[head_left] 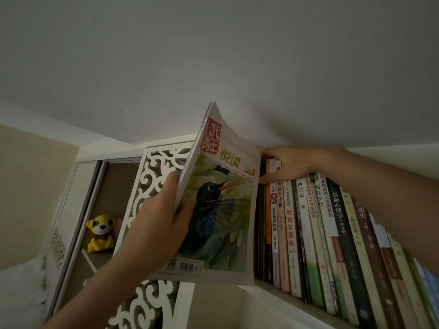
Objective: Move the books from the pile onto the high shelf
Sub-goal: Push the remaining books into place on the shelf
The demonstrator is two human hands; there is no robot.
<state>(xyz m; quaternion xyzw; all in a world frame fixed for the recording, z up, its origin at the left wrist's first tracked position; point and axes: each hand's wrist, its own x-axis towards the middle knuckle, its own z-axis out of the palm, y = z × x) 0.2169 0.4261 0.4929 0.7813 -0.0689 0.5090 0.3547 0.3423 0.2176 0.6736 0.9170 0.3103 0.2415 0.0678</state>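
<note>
My left hand (164, 217) grips a thin magazine (221, 210) by its spine edge; its cover shows a dark bird on green leaves. The magazine stands upright at the left end of the high shelf (297, 302), right beside the row of upright books (316, 233). My right hand (285, 167) lies on the tops of the leftmost books in that row, fingers curled over them and pressing them rightward. The pile of books is out of view.
A white carved fretwork panel (152, 176) stands left of the shelf. Behind it, a yellow plush toy (102, 233) sits in a lower compartment. The ceiling (213, 55) hangs close above the shelf.
</note>
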